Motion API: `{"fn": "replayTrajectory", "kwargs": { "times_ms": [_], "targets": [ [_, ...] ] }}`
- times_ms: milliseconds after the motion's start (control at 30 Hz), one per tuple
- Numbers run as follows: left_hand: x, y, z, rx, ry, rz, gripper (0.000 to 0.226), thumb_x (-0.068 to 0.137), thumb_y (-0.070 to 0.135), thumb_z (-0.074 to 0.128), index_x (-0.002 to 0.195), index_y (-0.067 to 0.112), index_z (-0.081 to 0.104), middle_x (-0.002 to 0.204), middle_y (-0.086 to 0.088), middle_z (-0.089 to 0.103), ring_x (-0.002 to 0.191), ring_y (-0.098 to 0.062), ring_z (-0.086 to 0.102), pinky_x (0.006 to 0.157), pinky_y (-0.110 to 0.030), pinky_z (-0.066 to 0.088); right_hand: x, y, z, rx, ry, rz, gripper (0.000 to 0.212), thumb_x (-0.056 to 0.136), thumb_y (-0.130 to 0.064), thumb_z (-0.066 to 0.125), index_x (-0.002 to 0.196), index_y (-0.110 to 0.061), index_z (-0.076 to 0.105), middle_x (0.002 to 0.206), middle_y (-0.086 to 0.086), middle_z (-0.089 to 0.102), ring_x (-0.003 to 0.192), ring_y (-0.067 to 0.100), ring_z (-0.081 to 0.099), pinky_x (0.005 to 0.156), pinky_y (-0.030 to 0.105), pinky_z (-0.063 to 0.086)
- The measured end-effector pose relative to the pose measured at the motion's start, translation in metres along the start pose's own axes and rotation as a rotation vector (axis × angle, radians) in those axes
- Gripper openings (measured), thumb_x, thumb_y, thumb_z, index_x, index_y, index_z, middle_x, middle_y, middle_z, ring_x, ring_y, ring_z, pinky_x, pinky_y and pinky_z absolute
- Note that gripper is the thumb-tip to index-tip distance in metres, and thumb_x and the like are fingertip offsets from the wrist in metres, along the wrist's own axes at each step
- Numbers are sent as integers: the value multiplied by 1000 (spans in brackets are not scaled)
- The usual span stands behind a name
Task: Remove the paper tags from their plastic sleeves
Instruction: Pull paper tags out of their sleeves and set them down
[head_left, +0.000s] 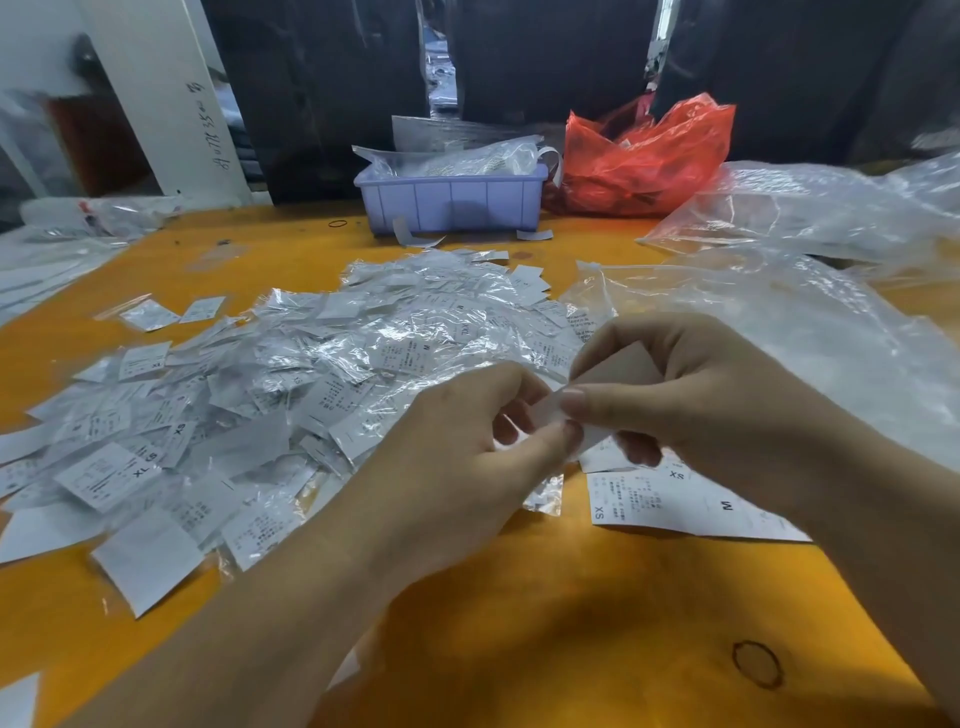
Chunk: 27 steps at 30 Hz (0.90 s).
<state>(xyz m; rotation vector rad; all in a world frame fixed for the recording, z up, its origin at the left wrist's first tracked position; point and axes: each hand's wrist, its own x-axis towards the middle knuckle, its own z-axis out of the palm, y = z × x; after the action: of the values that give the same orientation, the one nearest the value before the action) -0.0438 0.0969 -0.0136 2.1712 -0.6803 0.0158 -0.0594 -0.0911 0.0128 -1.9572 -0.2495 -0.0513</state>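
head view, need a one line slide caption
Left hand and right hand pinch one white paper tag above an orange table.

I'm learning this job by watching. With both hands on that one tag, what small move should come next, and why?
Probably pull the hands apart. The left hand and right hand both pinch one tag, above the table, so the paper seems not fully out of its sleeve. Once free, it likely joins the bare tags under the right hand.

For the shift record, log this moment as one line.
both hands pinch tag | left hand | right hand | tag | pile left
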Motion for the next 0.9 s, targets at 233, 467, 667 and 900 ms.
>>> {"fn": "replayTrajectory", "kwargs": {
  "times_ms": [233, 467, 667, 900],
  "targets": [
    [-2, -1, -3, 2, 77, 14, 14, 93, 29, 60, 80, 29, 64, 66, 1, 59, 55, -15, 52, 48, -30, 37, -1, 2, 3, -133, 18, -52, 23, 82, -36, 65, 86, -14, 70, 70, 6, 67, 60, 17, 65, 57, 35, 54],
    [-1, -3, -2, 11, 70, -17, 14, 91, 24, 61, 85, 36, 65, 69, 11, 63, 52, -7, 53, 45, -20, 36, -4, -1, -5, -490, 158, -80, 32, 78, -55, 56, 76, -25, 67, 63, -8, 58, 60, 3, 55, 51, 19, 42],
    [-1, -3, -3, -36, 76, -25, 17, 94, 26, 58, 87, 40, 63, 67, 4, 65, 50, -18, 53, 41, -24, 36, -2, 9, -21, -759, 195, 111, 6, 89, -29, 65, 94, -29, 62, 86, -11, 60, 74, 6, 58, 61, 24, 45],
    [-2, -2, -2, -74, 122, -18, 19, 96, 24, 57, 90, 38, 70, 59, 6, 64, 41, -7, 49, 37, -17, 34, -1, 7, -26, -925, 289, 194, 29, 88, -40, 61, 114, -26, 59, 110, -6, 51, 112, 18, 44, 81, 32, 36]
  ]
}}
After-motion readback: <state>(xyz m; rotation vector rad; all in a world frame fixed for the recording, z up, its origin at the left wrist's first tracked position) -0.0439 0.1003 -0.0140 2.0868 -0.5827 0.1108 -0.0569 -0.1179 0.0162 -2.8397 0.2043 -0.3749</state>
